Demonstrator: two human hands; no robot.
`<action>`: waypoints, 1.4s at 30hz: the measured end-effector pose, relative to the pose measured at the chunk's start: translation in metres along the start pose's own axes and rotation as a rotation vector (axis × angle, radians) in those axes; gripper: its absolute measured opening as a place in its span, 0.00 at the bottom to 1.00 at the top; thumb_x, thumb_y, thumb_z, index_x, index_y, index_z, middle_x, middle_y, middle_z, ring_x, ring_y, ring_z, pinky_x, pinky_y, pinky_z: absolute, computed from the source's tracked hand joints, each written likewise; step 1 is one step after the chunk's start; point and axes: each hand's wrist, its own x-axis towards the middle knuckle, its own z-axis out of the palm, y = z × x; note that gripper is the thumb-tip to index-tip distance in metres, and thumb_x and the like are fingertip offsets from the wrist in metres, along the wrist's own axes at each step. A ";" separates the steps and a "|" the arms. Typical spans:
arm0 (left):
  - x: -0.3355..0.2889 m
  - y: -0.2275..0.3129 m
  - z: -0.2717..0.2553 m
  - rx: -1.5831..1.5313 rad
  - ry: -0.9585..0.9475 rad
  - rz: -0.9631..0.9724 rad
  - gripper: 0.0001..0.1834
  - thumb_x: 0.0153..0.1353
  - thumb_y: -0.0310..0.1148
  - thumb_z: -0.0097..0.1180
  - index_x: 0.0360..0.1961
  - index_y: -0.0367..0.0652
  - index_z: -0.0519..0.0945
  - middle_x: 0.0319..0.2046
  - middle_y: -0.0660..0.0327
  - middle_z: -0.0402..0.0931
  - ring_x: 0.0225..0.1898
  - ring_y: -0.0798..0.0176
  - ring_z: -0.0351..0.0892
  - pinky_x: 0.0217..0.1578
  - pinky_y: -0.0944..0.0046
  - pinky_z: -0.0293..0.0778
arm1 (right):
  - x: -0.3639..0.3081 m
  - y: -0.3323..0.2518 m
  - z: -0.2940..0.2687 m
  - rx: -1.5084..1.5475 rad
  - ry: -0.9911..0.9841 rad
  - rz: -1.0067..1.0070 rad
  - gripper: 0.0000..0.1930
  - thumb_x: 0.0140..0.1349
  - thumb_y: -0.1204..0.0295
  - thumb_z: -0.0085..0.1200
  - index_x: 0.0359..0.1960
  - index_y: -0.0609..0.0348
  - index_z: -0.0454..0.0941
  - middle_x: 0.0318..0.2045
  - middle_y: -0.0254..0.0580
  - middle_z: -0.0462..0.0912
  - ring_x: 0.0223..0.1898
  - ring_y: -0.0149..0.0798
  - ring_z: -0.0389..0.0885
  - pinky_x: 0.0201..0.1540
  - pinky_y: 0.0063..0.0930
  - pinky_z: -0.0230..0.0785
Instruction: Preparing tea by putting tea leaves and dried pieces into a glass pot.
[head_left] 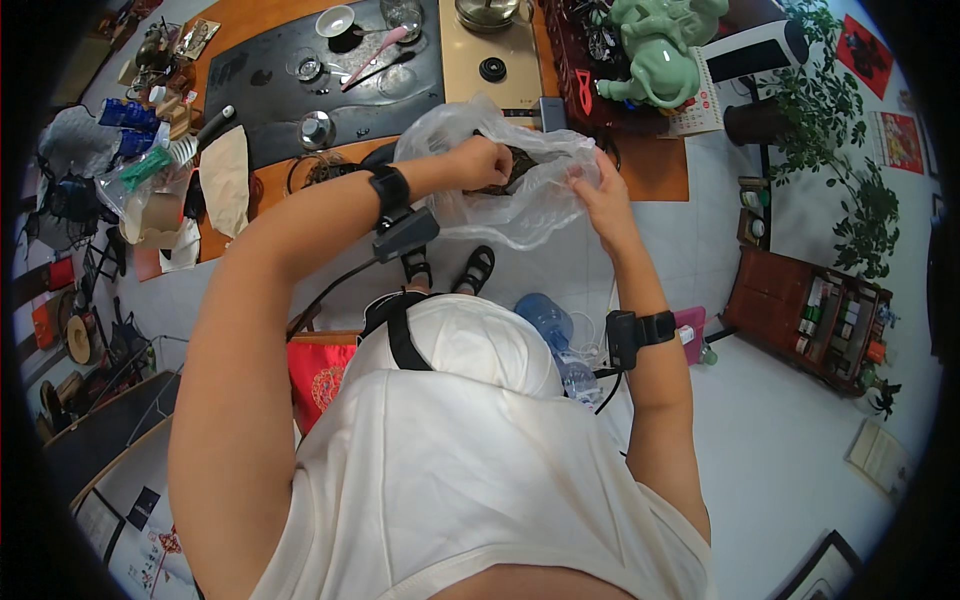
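A clear plastic bag [540, 215] hangs open at the table's near edge, with dark brown, leafy-looking dry matter [522, 165] inside. My right hand [604, 195] pinches the bag's right rim between thumb and fingers. At the left of the bag's mouth is my left hand [482, 163], its fingers curled closed over the dark matter. Whatever those fingers hold is hidden behind the knuckles. Both my wrists carry black straps with small dark boxes and cables.
A black tea tray [400, 105] bears a glass pot, a white bowl and a pink-handled tool. Right of it are a gold hob [490, 65] and a green ceramic elephant figure [655, 50]. Clutter fills the table's left end. Water bottles [545, 320] stand near my right side.
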 end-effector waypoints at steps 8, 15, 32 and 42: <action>-0.043 0.012 -0.027 -0.916 0.011 -0.381 0.03 0.60 0.27 0.59 0.31 0.42 0.78 0.23 0.67 0.74 0.21 0.72 0.72 0.24 0.72 0.71 | 0.003 -0.006 0.010 0.000 -0.037 0.017 0.28 0.55 0.80 0.50 0.61 0.58 0.67 0.48 0.36 0.76 0.46 0.30 0.74 0.50 0.23 0.66; -0.080 0.028 -0.038 -1.017 0.153 -0.355 0.04 0.60 0.29 0.59 0.33 0.41 0.77 0.26 0.67 0.74 0.24 0.74 0.73 0.29 0.73 0.72 | 0.004 -0.011 0.022 0.049 -0.078 0.032 0.29 0.55 0.81 0.51 0.61 0.56 0.67 0.46 0.34 0.76 0.45 0.27 0.74 0.44 0.19 0.67; -0.228 -0.065 -0.081 0.193 0.720 -0.477 0.08 0.53 0.25 0.57 0.34 0.39 0.82 0.31 0.51 0.81 0.34 0.48 0.80 0.38 0.57 0.75 | 0.003 -0.010 0.019 0.024 -0.092 0.056 0.28 0.56 0.81 0.49 0.61 0.58 0.67 0.47 0.33 0.76 0.45 0.26 0.74 0.47 0.19 0.66; -0.231 -0.073 -0.077 0.369 0.614 -0.631 0.08 0.54 0.31 0.57 0.34 0.42 0.83 0.34 0.50 0.80 0.38 0.47 0.79 0.40 0.52 0.74 | -0.006 -0.023 0.015 0.003 -0.059 0.059 0.27 0.58 0.80 0.51 0.62 0.55 0.67 0.45 0.31 0.76 0.42 0.23 0.73 0.44 0.17 0.66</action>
